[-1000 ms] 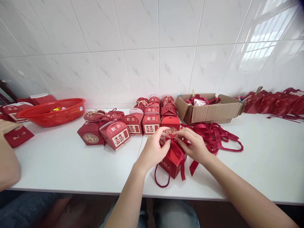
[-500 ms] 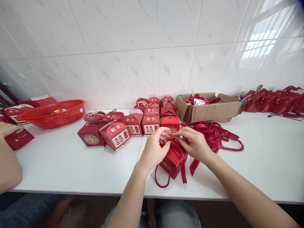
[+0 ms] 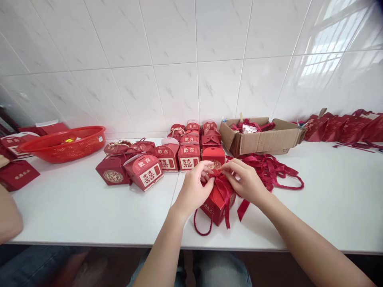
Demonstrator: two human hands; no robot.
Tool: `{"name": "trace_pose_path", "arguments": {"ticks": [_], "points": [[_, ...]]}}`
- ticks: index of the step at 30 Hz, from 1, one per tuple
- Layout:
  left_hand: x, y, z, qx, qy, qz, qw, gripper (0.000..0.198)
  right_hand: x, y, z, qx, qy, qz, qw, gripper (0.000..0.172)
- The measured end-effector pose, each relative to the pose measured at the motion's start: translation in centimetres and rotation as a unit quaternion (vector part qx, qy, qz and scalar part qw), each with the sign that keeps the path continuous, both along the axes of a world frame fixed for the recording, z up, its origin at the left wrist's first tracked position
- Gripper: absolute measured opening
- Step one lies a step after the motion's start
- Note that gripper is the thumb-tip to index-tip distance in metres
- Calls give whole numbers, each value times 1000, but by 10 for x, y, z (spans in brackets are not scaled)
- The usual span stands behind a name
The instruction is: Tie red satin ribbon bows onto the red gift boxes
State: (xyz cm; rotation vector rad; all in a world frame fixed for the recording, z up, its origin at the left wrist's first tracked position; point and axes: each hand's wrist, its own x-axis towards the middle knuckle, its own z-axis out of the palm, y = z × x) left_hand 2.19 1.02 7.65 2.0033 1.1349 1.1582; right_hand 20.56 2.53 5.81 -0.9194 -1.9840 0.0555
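A small red gift box (image 3: pixel 214 205) stands on the white table (image 3: pixel 89 211) just in front of me, with a dark red ribbon (image 3: pixel 225 191) across its top and a red cord handle hanging at its front. My left hand (image 3: pixel 194 188) and my right hand (image 3: pixel 244 179) meet over the box top. Both pinch the ribbon where it is knotted, fingers closed on it. Loose ribbon ends trail down the box's right side.
Several finished red boxes (image 3: pixel 143 172) stand in a cluster behind. A cardboard carton (image 3: pixel 263 139) and a heap of red ribbons (image 3: pixel 273 169) lie at right. A red plastic basin (image 3: pixel 61 143) sits at left. Another person's arm (image 3: pixel 8 217) shows at the left edge.
Both hands stay on the ribbon knot, with only small finger movements. The other person's arm at the left edge has drawn back a little.
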Motion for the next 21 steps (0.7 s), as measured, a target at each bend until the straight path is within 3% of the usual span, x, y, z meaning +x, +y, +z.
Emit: {"name": "trace_pose_path", "arguments": {"ticks": [13, 17, 21], "points": [[-1, 1, -4, 1, -21, -3, 1000, 40, -5, -1, -6, 144, -25, -22, 989, 18], [0, 2, -5, -3, -25, -6, 1000, 42, -6, -2, -6, 138, -16, -20, 990, 18], [-1, 2, -5, -8, -26, -8, 1000, 43, -7, -6, -2, 70, 40, -9, 997, 13]]}}
